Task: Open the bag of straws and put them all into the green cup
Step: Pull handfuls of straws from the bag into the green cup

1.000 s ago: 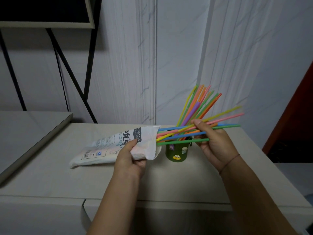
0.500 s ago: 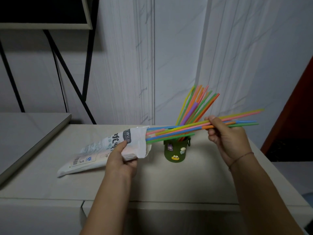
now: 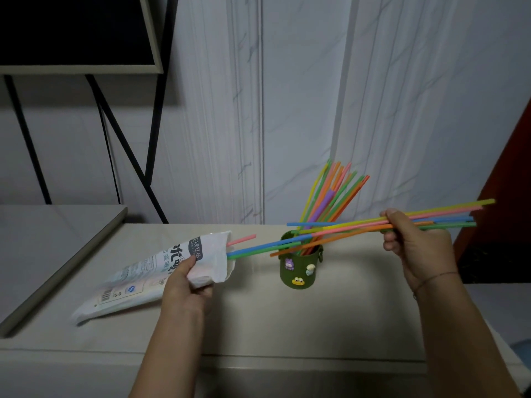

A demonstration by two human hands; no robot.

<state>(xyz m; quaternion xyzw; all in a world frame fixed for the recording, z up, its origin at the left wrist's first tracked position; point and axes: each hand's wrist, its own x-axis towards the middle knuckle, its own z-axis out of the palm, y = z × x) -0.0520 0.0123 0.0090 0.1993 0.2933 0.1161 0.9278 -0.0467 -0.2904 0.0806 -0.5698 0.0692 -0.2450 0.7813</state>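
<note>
A person's right hand point(image 3: 413, 242) pinches a fan of coloured straws point(image 3: 359, 225) clear of the white bag point(image 3: 161, 271), which the left hand point(image 3: 184, 285) clamps near its open mouth above the pale counter point(image 3: 258, 320); a few straws still poke from the bag. The green cup point(image 3: 300, 268), already bristling with upright straws, stands between the hands. The bundle likely needs tipping upright, ends gathered, so none snag the cup's rim or topple it
</note>
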